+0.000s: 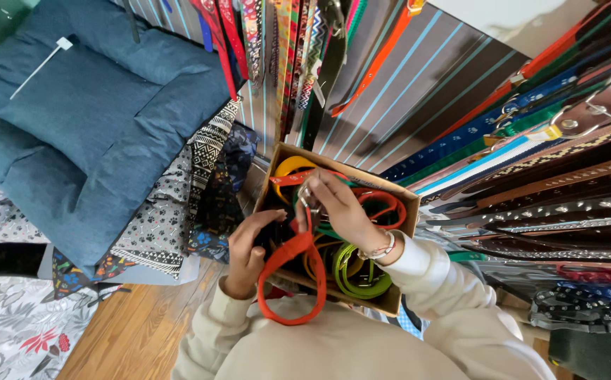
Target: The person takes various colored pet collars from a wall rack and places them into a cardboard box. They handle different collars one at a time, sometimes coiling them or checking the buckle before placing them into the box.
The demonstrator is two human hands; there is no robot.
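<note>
Blue cushion (94, 105): I see it well off to the left of my left hand, a big padded pet bed lying over patterned fabrics.
Wall rack (530, 162): beyond and to the right of my right hand, hung thick with collars and leashes in many colours.
Cardboard box (390, 299): directly under both hands, open-topped, crowded with looped collars, a lime-green one (354, 271) just below my right wrist.
Orange collar (293, 278): it hangs as a loop from my right hand, its lower end out over the box's near edge.
Right hand (337, 207): fingers pinched on the collar's buckle end, above the box.
Left hand (247, 250): curled against the loop's left side; I cannot tell if it truly grips.
Risk: I judge the dangling loop could snag other collars in the box and drag them out, since they lie tangled close beneath.
</note>
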